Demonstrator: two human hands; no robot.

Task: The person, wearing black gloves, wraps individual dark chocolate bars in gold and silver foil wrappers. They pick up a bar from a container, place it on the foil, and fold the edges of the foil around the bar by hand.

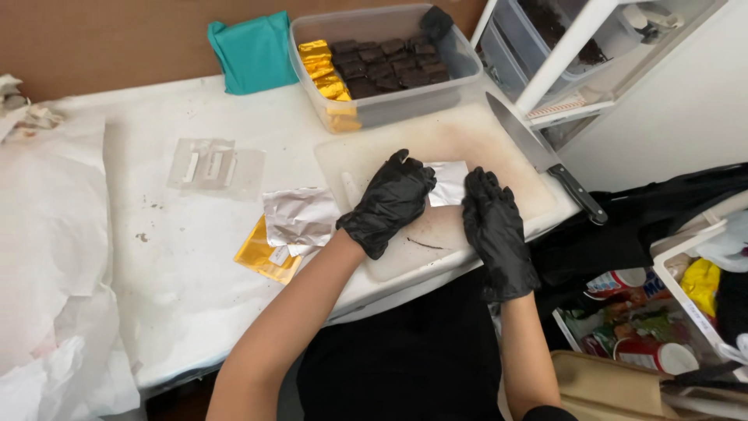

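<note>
Both my hands wear black gloves over a white cutting board [514, 148]. My left hand [389, 199] and my right hand [492, 222] press on either side of a small piece wrapped in silver foil [448, 181] lying on the board; most of the piece is hidden under my fingers. A clear plastic tub [460, 74] behind the board holds dark brown squares [389, 64] and gold-wrapped pieces [323, 68].
A large black-handled knife [538, 152] lies along the board's right edge. Silver foil sheets [300, 217] sit on gold ones [263, 256] left of the board. A teal cloth [251, 51], a clear plastic sheet [214, 165], crumpled white paper [47, 234], a white shelf unit [576, 47].
</note>
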